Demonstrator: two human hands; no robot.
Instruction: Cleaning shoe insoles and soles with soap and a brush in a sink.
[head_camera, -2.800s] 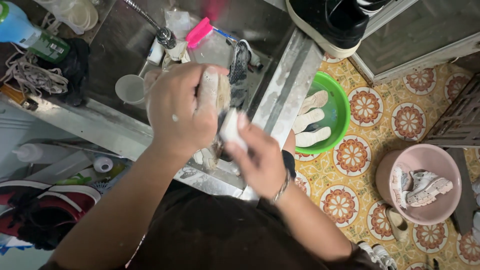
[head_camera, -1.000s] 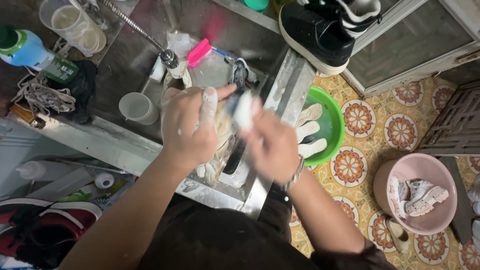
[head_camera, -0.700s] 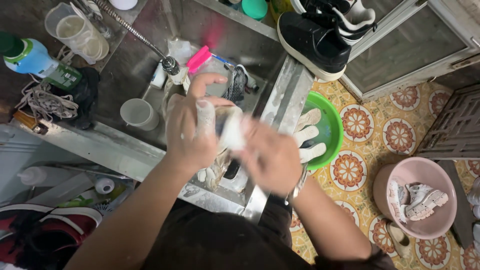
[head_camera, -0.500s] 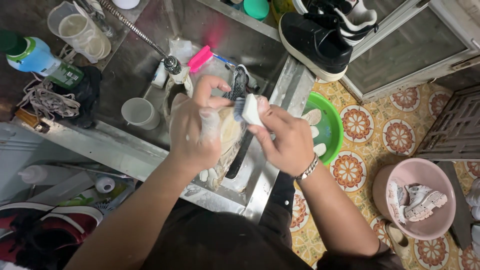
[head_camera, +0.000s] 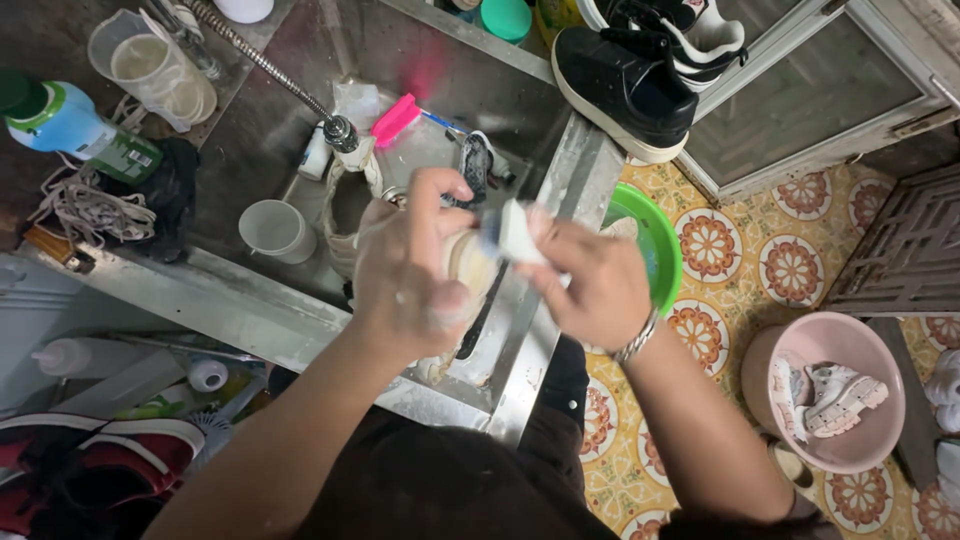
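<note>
Left hand (head_camera: 410, 275), soapy, is wrapped tight around a pale worn shoe (head_camera: 468, 262) held over the steel sink (head_camera: 260, 110); the right hand (head_camera: 585, 280) is closed on a white scrub brush (head_camera: 512, 232). Half a second ago the brush sat higher; now it's pressed against the shoe just beside the left thumb, so scrubbing carries on.

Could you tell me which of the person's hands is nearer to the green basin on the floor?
Right. The right hand holds a small brush beside the green basin, overlapping its rim in view; the left hand is over the sink, farther away.
</note>
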